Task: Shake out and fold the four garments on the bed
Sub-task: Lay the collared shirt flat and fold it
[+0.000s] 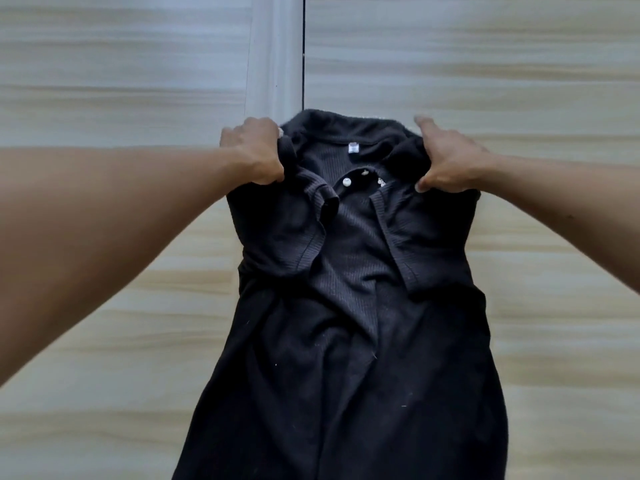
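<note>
We are holding the black ribbed garment (346, 323) in the air by its shoulders, left hand (256, 152) clenching one, right hand (446, 161) pinching the other. Risk: sleeves are hanging folded inward, so a weak shake may leave them bunched. Wardrobe doors (121, 81) are standing behind; both sides are looking open.

Soft even light, motion blur, perhaps wide-angle stretch

Left grip (256, 152) and right grip (446, 161), both stretched forward, pinch the garment (346, 341).
</note>
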A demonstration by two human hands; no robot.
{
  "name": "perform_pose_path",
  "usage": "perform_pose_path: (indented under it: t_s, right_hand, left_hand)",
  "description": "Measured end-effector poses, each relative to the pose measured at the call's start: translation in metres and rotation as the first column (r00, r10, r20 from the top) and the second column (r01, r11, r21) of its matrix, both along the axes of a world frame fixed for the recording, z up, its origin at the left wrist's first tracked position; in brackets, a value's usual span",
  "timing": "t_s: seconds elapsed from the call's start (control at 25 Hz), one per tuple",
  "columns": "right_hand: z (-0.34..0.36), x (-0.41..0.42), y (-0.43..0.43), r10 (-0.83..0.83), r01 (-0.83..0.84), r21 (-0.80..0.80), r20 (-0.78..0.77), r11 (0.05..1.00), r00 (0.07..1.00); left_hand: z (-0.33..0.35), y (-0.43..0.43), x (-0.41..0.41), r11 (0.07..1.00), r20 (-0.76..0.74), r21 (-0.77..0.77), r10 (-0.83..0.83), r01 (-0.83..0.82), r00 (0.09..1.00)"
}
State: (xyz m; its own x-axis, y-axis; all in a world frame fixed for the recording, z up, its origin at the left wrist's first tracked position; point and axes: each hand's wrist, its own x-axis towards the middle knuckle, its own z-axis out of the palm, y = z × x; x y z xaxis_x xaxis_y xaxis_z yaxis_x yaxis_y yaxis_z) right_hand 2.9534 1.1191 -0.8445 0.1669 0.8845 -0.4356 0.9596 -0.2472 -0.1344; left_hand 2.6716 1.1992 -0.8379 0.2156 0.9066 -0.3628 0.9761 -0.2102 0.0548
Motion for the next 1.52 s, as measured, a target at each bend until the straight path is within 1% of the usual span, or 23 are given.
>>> perform_pose_path:
  t_s: [0.08, 0.16, 0.24, 0.36, 0.4, 0.48, 0.52, 0.6, 0.64, 0.68, 0.72, 0.88, 0.96, 1.04, 1.12, 1.2, 1.28, 1.32, 1.36, 1.4, 1.44, 1.48, 1.52]
  right_hand:
    - [0.012, -0.003, -0.01, 0.006, -0.017, 0.103, 0.103, 0.995, 0.995]
    - [0.036, -0.007, -0.025, -0.062, 0.03, 0.27, 0.111, 0.962, 0.992]
    - [0.066, -0.007, -0.043, -0.123, 0.09, 0.42, 0.051, 0.903, 0.991]
    - [0.109, -0.013, -0.094, -0.062, 0.114, 0.578, -0.11, 0.808, 0.992]
    - [0.118, -0.018, -0.118, -0.037, 0.113, 0.617, -0.135, 0.779, 0.99]
    - [0.125, -0.036, -0.176, 0.025, 0.074, 0.65, -0.143, 0.756, 0.989]
    - [0.122, -0.048, -0.206, 0.08, 0.026, 0.625, -0.141, 0.78, 0.987]
    - [0.102, -0.075, -0.27, 0.233, -0.133, 0.499, -0.143, 0.856, 0.962]
    - [0.09, -0.086, -0.298, 0.301, -0.21, 0.41, -0.17, 0.888, 0.939]
    - [0.079, -0.094, -0.322, 0.337, -0.256, 0.339, -0.207, 0.905, 0.918]
    - [0.07, -0.099, -0.338, 0.339, -0.257, 0.316, -0.239, 0.913, 0.91]
    - [0.046, -0.112, -0.33, 0.067, 0.053, 0.354, -0.318, 0.934, 0.946]
    - [0.032, -0.128, -0.31, -0.027, 0.163, 0.33, -0.381, 0.93, 0.924]
    - [0.013, -0.142, -0.301, 0.019, 0.081, 0.265, -0.354, 0.961, 0.935]
    - [-0.007, -0.139, -0.311, 0.12, -0.074, 0.21, -0.215, 0.975, 0.969]
    - [-0.016, -0.122, -0.328, 0.162, -0.145, 0.187, -0.082, 0.972, 0.983]
    - [-0.013, -0.108, -0.343, 0.136, -0.134, 0.171, 0.0, 0.976, 0.991]
    - [-0.006, -0.105, -0.344, 0.094, -0.096, 0.181, 0.021, 0.979, 0.995]
    - [0.0, -0.104, -0.339, 0.044, -0.049, 0.204, 0.03, 0.978, 0.999]
    - [0.006, -0.106, -0.327, -0.002, -0.002, 0.249, 0.017, 0.968, 1.0]
    - [0.009, -0.109, -0.312, -0.028, 0.033, 0.311, -0.019, 0.95, 0.999]
    - [0.007, -0.112, -0.295, -0.032, 0.048, 0.356, -0.05, 0.933, 0.998]
    - [0.002, -0.115, -0.281, -0.026, 0.049, 0.359, -0.07, 0.932, 0.997]
  left_hand:
    - [0.02, -0.011, 0.008, 0.982, -0.019, 0.169, -0.08, 0.082, 0.997]
    - [0.05, -0.018, 0.012, 0.953, 0.063, 0.281, -0.135, 0.112, 0.989]
    - [0.083, -0.027, 0.01, 0.923, 0.17, 0.357, -0.213, 0.141, 0.962]
    - [0.124, -0.057, -0.01, 0.85, 0.313, 0.479, -0.399, 0.219, 0.862]
    - [0.13, -0.07, -0.023, 0.794, 0.306, 0.541, -0.492, 0.276, 0.815]
    - [0.128, -0.1, -0.06, 0.629, 0.159, 0.631, -0.677, 0.454, 0.719]
    - [0.12, -0.116, -0.081, 0.562, 0.066, 0.606, -0.741, 0.563, 0.668]
    - [0.089, -0.154, -0.123, 0.492, -0.013, 0.382, -0.844, 0.782, 0.537]
    - [0.075, -0.171, -0.14, 0.489, 0.023, 0.243, -0.867, 0.838, 0.499]
    - [0.063, -0.187, -0.154, 0.508, 0.077, 0.117, -0.861, 0.854, 0.502]
    - [0.053, -0.199, -0.163, 0.546, 0.118, 0.069, -0.836, 0.835, 0.536]
    - [0.033, -0.232, -0.14, 0.762, 0.241, 0.185, -0.647, 0.62, 0.724]
    - [0.019, -0.251, -0.119, 0.812, 0.258, 0.101, -0.58, 0.575, 0.773]
    - [0.001, -0.268, -0.106, 0.798, 0.17, 0.001, -0.594, 0.603, 0.786]
    - [-0.007, -0.271, -0.107, 0.774, 0.109, -0.054, -0.623, 0.63, 0.775]
    - [-0.003, -0.263, -0.116, 0.724, 0.113, -0.179, -0.658, 0.666, 0.745]
    - [0.009, -0.254, -0.122, 0.629, 0.164, -0.341, -0.692, 0.699, 0.703]
    - [0.018, -0.251, -0.117, 0.599, 0.192, -0.34, -0.711, 0.725, 0.677]
    - [0.026, -0.245, -0.106, 0.605, 0.208, -0.23, -0.734, 0.762, 0.646]
    - [0.028, -0.238, -0.092, 0.633, 0.216, -0.029, -0.752, 0.774, 0.623]
    - [0.027, -0.231, -0.076, 0.659, 0.198, 0.16, -0.751, 0.735, 0.63]
    - [0.022, -0.224, -0.059, 0.69, 0.179, 0.272, -0.721, 0.67, 0.67]
    - [0.015, -0.217, -0.047, 0.73, 0.156, 0.292, -0.674, 0.618, 0.723]
